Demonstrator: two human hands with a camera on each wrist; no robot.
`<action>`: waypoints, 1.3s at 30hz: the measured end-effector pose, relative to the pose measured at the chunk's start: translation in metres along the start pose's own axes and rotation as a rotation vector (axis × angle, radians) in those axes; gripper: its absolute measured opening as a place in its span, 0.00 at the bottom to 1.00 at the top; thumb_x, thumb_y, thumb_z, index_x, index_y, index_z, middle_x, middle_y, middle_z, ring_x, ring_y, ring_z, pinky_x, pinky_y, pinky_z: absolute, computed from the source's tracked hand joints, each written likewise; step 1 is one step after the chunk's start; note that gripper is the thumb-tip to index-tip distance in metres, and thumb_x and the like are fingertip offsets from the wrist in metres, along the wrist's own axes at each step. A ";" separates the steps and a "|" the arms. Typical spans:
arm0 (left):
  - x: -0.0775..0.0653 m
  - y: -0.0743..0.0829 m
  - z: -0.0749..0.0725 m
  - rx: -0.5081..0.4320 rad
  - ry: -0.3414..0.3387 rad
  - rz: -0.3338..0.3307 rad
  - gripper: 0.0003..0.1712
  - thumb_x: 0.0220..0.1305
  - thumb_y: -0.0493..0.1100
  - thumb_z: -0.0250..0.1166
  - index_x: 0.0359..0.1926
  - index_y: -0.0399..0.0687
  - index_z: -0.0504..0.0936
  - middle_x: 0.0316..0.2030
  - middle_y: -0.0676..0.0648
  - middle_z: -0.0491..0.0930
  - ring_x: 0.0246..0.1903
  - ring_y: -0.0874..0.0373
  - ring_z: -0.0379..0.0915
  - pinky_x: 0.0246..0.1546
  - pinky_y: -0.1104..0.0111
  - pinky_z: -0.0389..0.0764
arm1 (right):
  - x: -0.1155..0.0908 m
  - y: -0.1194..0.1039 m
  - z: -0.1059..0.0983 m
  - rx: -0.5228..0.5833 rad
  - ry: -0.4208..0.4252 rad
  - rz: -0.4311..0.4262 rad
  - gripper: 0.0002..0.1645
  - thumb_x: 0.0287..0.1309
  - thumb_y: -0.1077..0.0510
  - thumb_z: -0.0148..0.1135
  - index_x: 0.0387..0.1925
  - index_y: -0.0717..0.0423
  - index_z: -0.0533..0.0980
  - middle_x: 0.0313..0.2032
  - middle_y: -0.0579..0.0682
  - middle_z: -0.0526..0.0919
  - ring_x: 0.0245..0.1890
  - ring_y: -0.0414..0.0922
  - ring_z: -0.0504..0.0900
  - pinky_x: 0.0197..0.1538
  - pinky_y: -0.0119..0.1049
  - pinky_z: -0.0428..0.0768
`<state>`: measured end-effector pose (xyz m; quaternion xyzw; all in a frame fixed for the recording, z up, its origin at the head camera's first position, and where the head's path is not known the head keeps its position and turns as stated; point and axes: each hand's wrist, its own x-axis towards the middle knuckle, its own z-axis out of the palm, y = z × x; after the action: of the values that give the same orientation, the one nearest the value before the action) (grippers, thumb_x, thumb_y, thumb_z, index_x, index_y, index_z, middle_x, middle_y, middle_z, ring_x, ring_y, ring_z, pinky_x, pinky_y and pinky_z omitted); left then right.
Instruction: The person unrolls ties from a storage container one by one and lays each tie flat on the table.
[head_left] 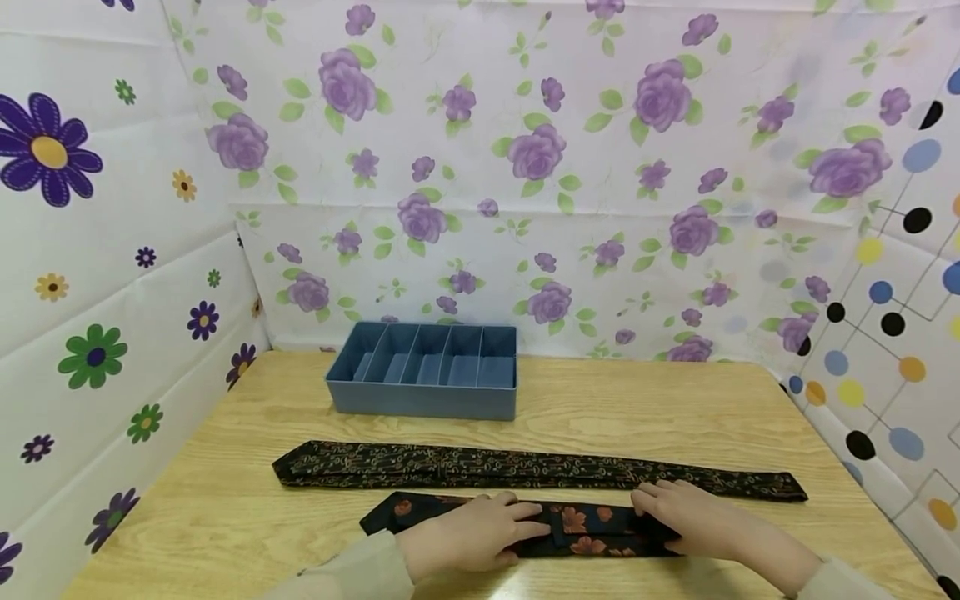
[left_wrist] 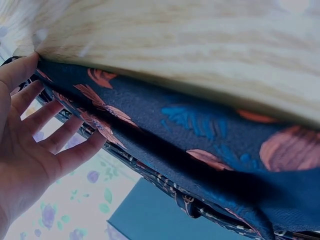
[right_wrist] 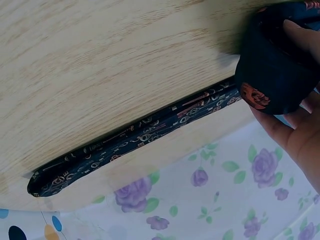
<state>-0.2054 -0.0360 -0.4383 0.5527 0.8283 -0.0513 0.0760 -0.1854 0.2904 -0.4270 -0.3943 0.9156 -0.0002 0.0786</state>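
Observation:
A dark necktie with orange flowers point(head_left: 585, 546) lies crosswise near the front of the table, its pointed wide end to the left. My left hand point(head_left: 483, 533) rests on its middle-left part; in the left wrist view the fingers are spread and fairly straight, the thumb at the tie's near edge. At the tie's right end, my right hand point(head_left: 693, 518) grips a folded-over loop point(right_wrist: 272, 65), thumb inside and fingers outside. Just behind lies a second, black necktie with a small gold pattern point(head_left: 487, 468), stretched out flat; its narrow end shows in the right wrist view.
A blue-grey box with several open compartments point(head_left: 427, 400) stands behind the ties, left of centre. The wooden table point(head_left: 637, 400) meets flower-printed cloth point(head_left: 480, 275) at the back, with patterned cloth at both sides.

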 end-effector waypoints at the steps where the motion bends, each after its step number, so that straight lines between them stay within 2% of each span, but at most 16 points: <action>1: -0.001 -0.001 0.000 -0.001 0.002 -0.001 0.31 0.66 0.55 0.57 0.69 0.66 0.62 0.68 0.54 0.62 0.63 0.55 0.65 0.46 0.66 0.80 | 0.000 0.000 0.000 -0.005 0.005 -0.003 0.25 0.43 0.56 0.75 0.41 0.46 0.70 0.39 0.40 0.77 0.38 0.42 0.80 0.39 0.43 0.81; 7: -0.009 -0.004 0.001 -0.022 0.000 -0.015 0.31 0.66 0.54 0.58 0.68 0.65 0.63 0.67 0.54 0.63 0.62 0.55 0.66 0.47 0.66 0.80 | 0.002 -0.002 0.000 -0.054 0.057 -0.048 0.26 0.43 0.55 0.74 0.47 0.48 0.75 0.41 0.42 0.78 0.39 0.42 0.80 0.39 0.41 0.81; 11: -0.014 -0.006 0.002 -0.059 -0.010 -0.024 0.31 0.66 0.53 0.58 0.68 0.65 0.63 0.67 0.54 0.63 0.62 0.55 0.65 0.47 0.65 0.80 | 0.003 -0.004 0.000 -0.067 0.078 -0.076 0.25 0.43 0.54 0.75 0.46 0.47 0.76 0.40 0.42 0.77 0.38 0.41 0.79 0.38 0.39 0.81; 16: -0.021 -0.009 0.005 -0.072 0.006 -0.029 0.30 0.65 0.54 0.58 0.68 0.65 0.63 0.67 0.54 0.63 0.61 0.55 0.66 0.47 0.66 0.80 | 0.006 -0.006 0.000 -0.029 0.085 -0.080 0.24 0.44 0.54 0.74 0.45 0.47 0.74 0.41 0.42 0.76 0.39 0.40 0.79 0.39 0.39 0.81; 22: -0.032 -0.014 0.006 -0.092 0.030 -0.028 0.29 0.64 0.52 0.60 0.66 0.64 0.66 0.65 0.54 0.65 0.57 0.56 0.68 0.40 0.71 0.79 | 0.009 -0.011 -0.002 0.048 0.044 -0.030 0.24 0.46 0.56 0.73 0.44 0.48 0.70 0.42 0.43 0.78 0.44 0.45 0.80 0.45 0.45 0.82; 27: -0.040 -0.018 0.005 -0.127 0.029 -0.056 0.29 0.64 0.52 0.61 0.66 0.65 0.66 0.66 0.54 0.65 0.59 0.55 0.67 0.43 0.67 0.80 | 0.010 -0.012 -0.002 0.056 0.073 -0.044 0.26 0.46 0.57 0.73 0.42 0.48 0.66 0.40 0.42 0.78 0.41 0.43 0.80 0.46 0.46 0.81; 35: -0.041 -0.018 0.002 -0.149 -0.004 -0.072 0.28 0.64 0.53 0.60 0.65 0.66 0.67 0.66 0.54 0.64 0.61 0.54 0.66 0.46 0.64 0.80 | 0.012 -0.010 0.001 0.004 0.097 -0.084 0.29 0.46 0.56 0.72 0.52 0.52 0.73 0.45 0.46 0.77 0.45 0.46 0.80 0.47 0.43 0.81; 39: -0.040 -0.018 -0.001 -0.139 -0.017 -0.077 0.27 0.64 0.56 0.58 0.64 0.66 0.68 0.65 0.54 0.66 0.61 0.54 0.67 0.47 0.63 0.80 | 0.013 -0.009 0.003 -0.010 0.124 -0.116 0.28 0.46 0.55 0.73 0.51 0.53 0.74 0.43 0.46 0.77 0.42 0.44 0.79 0.43 0.38 0.82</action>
<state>-0.2066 -0.0791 -0.4298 0.5133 0.8499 -0.0011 0.1193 -0.1868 0.2751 -0.4309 -0.4465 0.8942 -0.0246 0.0194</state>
